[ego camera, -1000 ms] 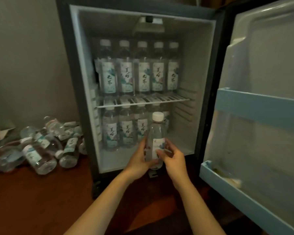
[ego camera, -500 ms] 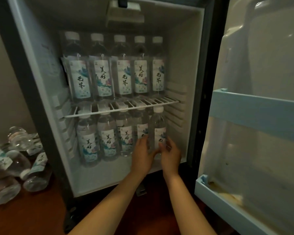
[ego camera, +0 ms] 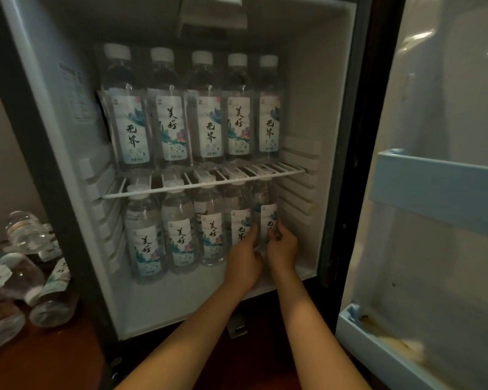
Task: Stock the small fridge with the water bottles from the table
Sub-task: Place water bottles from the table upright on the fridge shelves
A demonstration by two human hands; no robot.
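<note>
The small fridge (ego camera: 302,130) stands open with a white wire shelf (ego camera: 203,184) across its middle. Several labelled water bottles stand in a row on the shelf, and several more stand on the fridge floor below. Both my hands reach into the lower right corner. My left hand (ego camera: 244,258) and my right hand (ego camera: 282,249) hold the rightmost lower water bottle (ego camera: 266,213) from either side, fingers curled round its lower body. That bottle stands upright, next to the right wall.
Several more water bottles (ego camera: 26,271) lie in a heap on the dark wooden table (ego camera: 40,367) left of the fridge. The fridge door (ego camera: 434,192) is swung open on the right, with pale blue door racks.
The bottle I held in front of the fridge has gone in and now stands at the right end of the lower row. My view has moved closer to the fridge.
</note>
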